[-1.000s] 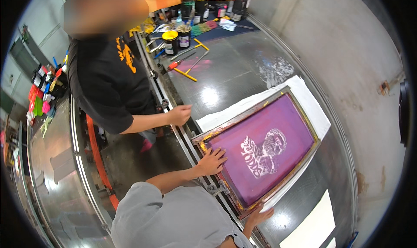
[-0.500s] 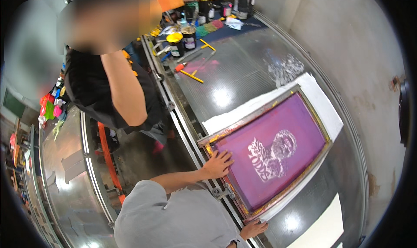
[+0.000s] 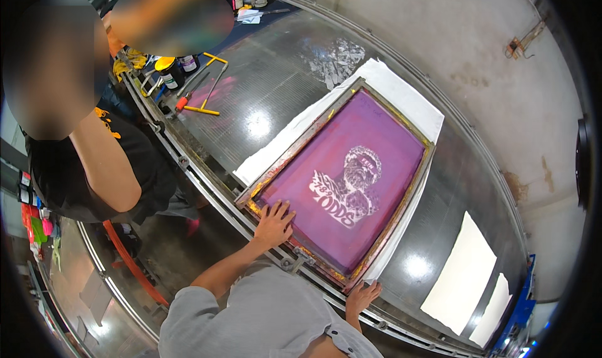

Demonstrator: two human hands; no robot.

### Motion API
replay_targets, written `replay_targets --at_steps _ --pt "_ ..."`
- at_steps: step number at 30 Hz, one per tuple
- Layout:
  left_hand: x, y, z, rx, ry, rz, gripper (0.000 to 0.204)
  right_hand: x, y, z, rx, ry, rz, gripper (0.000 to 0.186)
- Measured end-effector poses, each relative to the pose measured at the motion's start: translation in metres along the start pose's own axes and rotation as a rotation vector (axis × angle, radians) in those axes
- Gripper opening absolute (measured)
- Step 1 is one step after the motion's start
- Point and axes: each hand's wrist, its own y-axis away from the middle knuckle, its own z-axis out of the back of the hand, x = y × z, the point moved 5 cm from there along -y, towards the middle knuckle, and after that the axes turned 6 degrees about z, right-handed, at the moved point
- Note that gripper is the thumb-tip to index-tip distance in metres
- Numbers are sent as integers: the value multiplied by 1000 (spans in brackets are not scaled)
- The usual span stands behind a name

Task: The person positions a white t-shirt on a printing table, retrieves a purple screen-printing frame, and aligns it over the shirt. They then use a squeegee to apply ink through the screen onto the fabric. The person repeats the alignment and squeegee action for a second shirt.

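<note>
As the screen frame [image 3: 392,116] lies flat across the near half of the table [image 3: 276,63], its long axis runs from the near edge out toward the far edge, skewed a bit in this view. Its near short side sits right by the table's near edge, w/ a metal bracket [image 3: 305,256] there btwn the two hands. Purple mesh [image 3: 357,126] fills the frame & carries a pale figure-and-lettering design.

L hand [image 3: 273,225] is the nearer one to the mesh: palm down at the frame's near L corner, fingers spread, tips reaching over the near bar onto the mesh margin. Looks to be resting, not wrapped round anything. Most of the mesh lies ahead & to the R of those fingers.

R hand [image 3: 362,297] is at the frame's near R corner, by the table's near edge, fingers extended & slightly apart. Can't tell if it pinches the frame or the white cloth [image 3: 407,97] underneath, which pokes out on the L, far & R sides.

Toward the table's R end: 2 cream sheets [image 3: 461,276], well apart from the frame. Toward the L end: yellow-ended tools [image 3: 200,111] & a yellow-lidded can [image 3: 168,74], nr a co-worker's arm [image 3: 106,163].
</note>
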Motion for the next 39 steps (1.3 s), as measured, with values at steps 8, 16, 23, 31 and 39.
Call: replay_targets --at_steps 8,16,23,31,39 --pt "-2 0 2 -71 -30 -49 47 0 1 0 -17 -6 16 53" --pt "-1 0 1 -64 -29 -41 47 3 0 4 -6 -38 -1 54" --pt "0 -1 -1 -44 -25 -32 47 7 -1 6 16 -38 -16 55" --pt "0 -1 -4 -26 -34 -28 47 5 0 6 11 -25 -12 54" --pt "4 6 -9 -45 -10 -6 48 -9 -2 -8 -44 45 -36 51"
